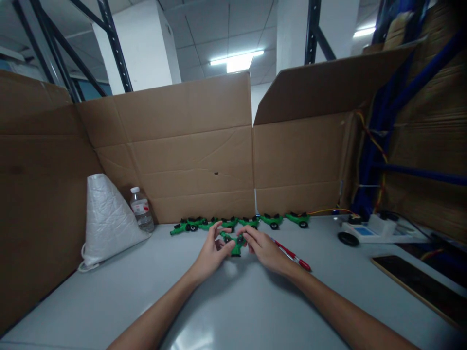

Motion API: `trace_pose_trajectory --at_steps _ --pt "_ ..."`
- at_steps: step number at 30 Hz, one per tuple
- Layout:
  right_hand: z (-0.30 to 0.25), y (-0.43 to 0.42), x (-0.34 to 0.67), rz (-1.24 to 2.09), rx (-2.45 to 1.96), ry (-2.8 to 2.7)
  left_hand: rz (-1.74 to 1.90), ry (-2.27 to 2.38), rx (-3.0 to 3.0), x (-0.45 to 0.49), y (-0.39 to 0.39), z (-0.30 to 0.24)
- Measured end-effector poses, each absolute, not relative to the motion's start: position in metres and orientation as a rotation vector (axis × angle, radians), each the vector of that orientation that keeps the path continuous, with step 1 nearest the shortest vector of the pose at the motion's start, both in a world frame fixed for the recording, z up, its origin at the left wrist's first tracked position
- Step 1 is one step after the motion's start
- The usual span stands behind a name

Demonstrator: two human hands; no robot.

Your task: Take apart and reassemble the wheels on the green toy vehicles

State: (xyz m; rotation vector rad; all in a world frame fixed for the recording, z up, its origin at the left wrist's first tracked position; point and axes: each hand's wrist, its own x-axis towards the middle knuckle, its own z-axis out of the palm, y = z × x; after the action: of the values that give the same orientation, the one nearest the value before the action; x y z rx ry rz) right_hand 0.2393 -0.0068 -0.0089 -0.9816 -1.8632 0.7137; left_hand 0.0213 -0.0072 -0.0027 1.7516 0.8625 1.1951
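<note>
Between my two hands is a small green toy vehicle [236, 248] with black parts, held just above the grey table. My left hand [215, 248] grips its left side with thumb and fingers. On the other side, my right hand [260, 245] has its fingertips closed on the toy's right edge. Part of the toy is hidden behind the fingers. Beyond the hands, several like green toy vehicles [272, 221] with black wheels stand in a row along the cardboard wall. A red pen [292, 254] lies beside my right wrist.
Cardboard walls [189, 160] enclose the grey table [146, 296]. At the left stand a silver insulated bag [109, 221] and a water bottle [141, 209]. To the right lie a white power strip [383, 232], cables and a dark phone [419, 282], near a blue metal frame [372, 146].
</note>
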Motion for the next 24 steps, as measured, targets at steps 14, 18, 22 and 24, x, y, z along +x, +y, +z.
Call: trace_pose_trajectory --at_steps 14,18,22,24 --pt "-0.011 -0.007 0.238 0.725 -1.000 -1.820 1.047 0.776 1.505 0.020 0.002 -0.015" --pt "-0.010 -0.005 0.239 0.755 -0.976 -1.804 1.091 0.805 1.501 0.019 0.001 -0.012" --pt "-0.008 -0.006 0.240 0.730 -0.992 -1.800 1.096 0.817 1.504 0.020 0.003 -0.013" --pt "-0.007 -0.007 0.240 0.703 -1.001 -1.813 1.087 0.818 1.508 0.020 0.006 -0.014"
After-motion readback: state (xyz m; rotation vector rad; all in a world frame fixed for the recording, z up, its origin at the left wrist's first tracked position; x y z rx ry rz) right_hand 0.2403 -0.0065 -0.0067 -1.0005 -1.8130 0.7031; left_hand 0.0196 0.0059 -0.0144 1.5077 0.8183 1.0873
